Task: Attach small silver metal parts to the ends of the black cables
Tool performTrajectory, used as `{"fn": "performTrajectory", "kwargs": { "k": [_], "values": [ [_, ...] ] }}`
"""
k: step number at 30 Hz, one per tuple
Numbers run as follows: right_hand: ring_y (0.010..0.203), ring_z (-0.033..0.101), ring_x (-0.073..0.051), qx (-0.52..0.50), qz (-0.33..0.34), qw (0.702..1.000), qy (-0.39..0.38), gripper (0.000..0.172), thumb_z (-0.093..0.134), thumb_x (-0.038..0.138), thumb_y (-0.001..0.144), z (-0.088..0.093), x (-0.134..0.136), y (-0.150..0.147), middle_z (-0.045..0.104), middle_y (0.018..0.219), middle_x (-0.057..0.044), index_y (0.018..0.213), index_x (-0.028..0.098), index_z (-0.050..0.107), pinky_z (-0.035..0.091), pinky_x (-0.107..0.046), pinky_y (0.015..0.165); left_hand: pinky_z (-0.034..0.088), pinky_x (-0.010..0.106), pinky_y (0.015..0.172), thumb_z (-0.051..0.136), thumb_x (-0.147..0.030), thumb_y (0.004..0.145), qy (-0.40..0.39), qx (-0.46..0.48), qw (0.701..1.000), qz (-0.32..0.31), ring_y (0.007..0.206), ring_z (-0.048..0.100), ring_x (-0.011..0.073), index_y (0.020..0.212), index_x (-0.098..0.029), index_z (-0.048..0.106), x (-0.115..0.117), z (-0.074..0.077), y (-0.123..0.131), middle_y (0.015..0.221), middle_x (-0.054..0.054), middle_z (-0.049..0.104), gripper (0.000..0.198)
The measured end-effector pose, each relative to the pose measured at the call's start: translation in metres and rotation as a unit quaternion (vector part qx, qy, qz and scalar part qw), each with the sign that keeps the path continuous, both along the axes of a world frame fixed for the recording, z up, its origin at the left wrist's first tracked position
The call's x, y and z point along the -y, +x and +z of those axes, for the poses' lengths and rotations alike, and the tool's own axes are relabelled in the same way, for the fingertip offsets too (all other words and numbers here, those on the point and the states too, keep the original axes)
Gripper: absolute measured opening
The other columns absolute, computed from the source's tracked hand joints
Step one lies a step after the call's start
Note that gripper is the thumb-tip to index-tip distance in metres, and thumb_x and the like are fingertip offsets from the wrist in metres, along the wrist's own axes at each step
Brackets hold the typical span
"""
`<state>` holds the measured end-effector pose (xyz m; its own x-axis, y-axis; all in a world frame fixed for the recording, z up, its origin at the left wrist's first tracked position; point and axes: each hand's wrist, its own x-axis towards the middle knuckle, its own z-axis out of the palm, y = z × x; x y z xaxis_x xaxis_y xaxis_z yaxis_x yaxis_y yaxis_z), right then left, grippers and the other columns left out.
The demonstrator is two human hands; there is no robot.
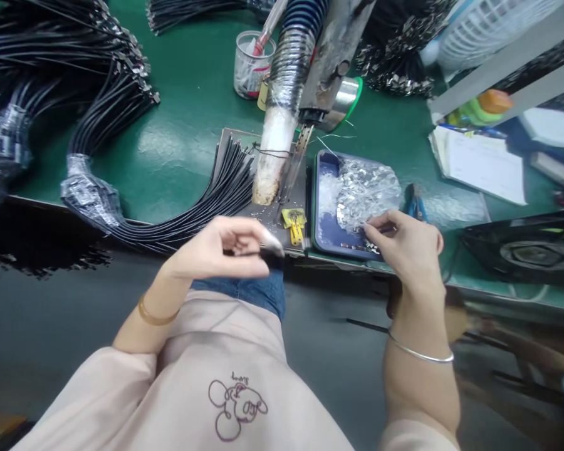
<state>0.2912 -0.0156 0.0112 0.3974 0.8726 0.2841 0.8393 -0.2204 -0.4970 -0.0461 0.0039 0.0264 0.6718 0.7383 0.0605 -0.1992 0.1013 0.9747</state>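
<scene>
A green table (188, 113) carries bundles of black cables (104, 116) at the left, a clear cup (244, 80) and a wire spool (346, 99) toward the far middle, a blue tray (326, 216) near the front, blue-handled pliers (417, 203) just right of it, and papers (486, 170) farther right.
</scene>
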Motion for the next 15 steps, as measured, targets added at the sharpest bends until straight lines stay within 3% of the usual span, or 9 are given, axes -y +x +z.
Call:
{"fn": "performTrajectory", "kwargs": {
  "k": [2, 4, 6, 7, 8, 10, 12, 15],
  "values": [
    [0.041, 0.056, -0.009, -0.036, -0.006, 0.998, -0.06, 0.038, 0.084, -0.004, 0.058, 0.006, -0.002, -0.005, 0.06, 0.044, 0.005, 0.045, 0.023, 0.06, 0.041, -0.029, 0.054, 0.034, 0.02, 0.048, 0.084, -0.019, 0.07, 0.0, -0.026, 0.987, -0.156, 0.053, 0.041, 0.0066, 0.088, -0.012, 0.076, 0.007, 0.002, 0.008, 0.06, -0.003, 0.055, 0.021],
    [0.042, 0.056, -0.009, -0.067, -0.02, 0.996, -0.051, 0.038, 0.082, -0.003, 0.061, 0.009, 0.0, -0.01, 0.063, 0.049, 0.004, 0.047, 0.022, 0.059, 0.045, -0.03, 0.059, 0.037, 0.021, 0.051, 0.079, -0.02, 0.075, -0.012, -0.048, 0.978, -0.2, 0.054, 0.044, 0.0074, 0.086, -0.012, 0.077, 0.013, -0.004, 0.02, 0.06, -0.002, 0.057, 0.014],
    [0.046, 0.061, -0.01, -0.105, -0.02, 0.994, 0.027, 0.032, 0.083, 0.0, 0.063, 0.01, 0.009, -0.017, 0.068, 0.056, 0.002, 0.052, 0.022, 0.061, 0.049, -0.031, 0.061, 0.037, 0.02, 0.049, 0.073, -0.024, 0.081, -0.049, -0.073, 0.99, -0.106, 0.051, 0.047, 0.0073, 0.079, -0.011, 0.073, 0.017, -0.015, 0.032, 0.057, -0.002, 0.057, 0.013],
    [0.05, 0.064, -0.012, -0.132, -0.011, 0.988, 0.08, 0.028, 0.083, 0.003, 0.065, 0.01, 0.016, -0.023, 0.07, 0.061, 0.001, 0.056, 0.022, 0.063, 0.051, -0.031, 0.061, 0.037, 0.019, 0.049, 0.073, -0.025, 0.079, -0.063, -0.078, 0.995, -0.017, 0.051, 0.048, 0.007, 0.076, -0.011, 0.071, 0.017, -0.021, 0.037, 0.057, -0.002, 0.057, 0.014],
    [0.054, 0.068, -0.014, -0.17, 0.004, 0.976, 0.135, 0.025, 0.083, 0.008, 0.066, 0.01, 0.023, -0.031, 0.071, 0.064, 0.0, 0.059, 0.022, 0.064, 0.053, -0.03, 0.06, 0.037, 0.019, 0.049, 0.074, -0.026, 0.077, -0.074, -0.073, 0.992, 0.072, 0.05, 0.048, 0.0067, 0.075, -0.012, 0.068, 0.018, -0.026, 0.04, 0.057, -0.003, 0.056, 0.015],
    [0.062, 0.072, -0.016, -0.246, 0.043, 0.944, 0.215, 0.019, 0.083, 0.016, 0.072, 0.01, 0.036, -0.053, 0.072, 0.07, -0.001, 0.067, 0.021, 0.065, 0.059, -0.029, 0.06, 0.037, 0.018, 0.048, 0.076, -0.028, 0.072, -0.1, -0.053, 0.978, 0.177, 0.048, 0.048, 0.006, 0.073, -0.014, 0.064, 0.018, -0.033, 0.043, 0.054, -0.005, 0.055, 0.019],
    [0.059, 0.071, -0.014, -0.309, 0.075, 0.915, 0.249, 0.019, 0.083, 0.018, 0.074, 0.008, 0.046, -0.081, 0.072, 0.073, 0.001, 0.07, 0.02, 0.064, 0.06, -0.026, 0.058, 0.036, 0.017, 0.046, 0.078, -0.028, 0.07, -0.127, -0.034, 0.971, 0.2, 0.045, 0.045, 0.0049, 0.073, -0.015, 0.061, 0.017, -0.035, 0.042, 0.051, -0.006, 0.055, 0.022],
    [0.056, 0.071, -0.01, -0.418, 0.137, 0.876, 0.196, 0.016, 0.079, 0.015, 0.077, 0.0, 0.051, -0.122, 0.074, 0.078, 0.003, 0.073, 0.02, 0.065, 0.06, -0.021, 0.053, 0.031, 0.017, 0.043, 0.081, -0.03, 0.068, -0.166, -0.016, 0.972, 0.167, 0.042, 0.039, 0.0037, 0.073, -0.015, 0.061, 0.016, -0.033, 0.038, 0.049, -0.007, 0.054, 0.025]
  ]
}}
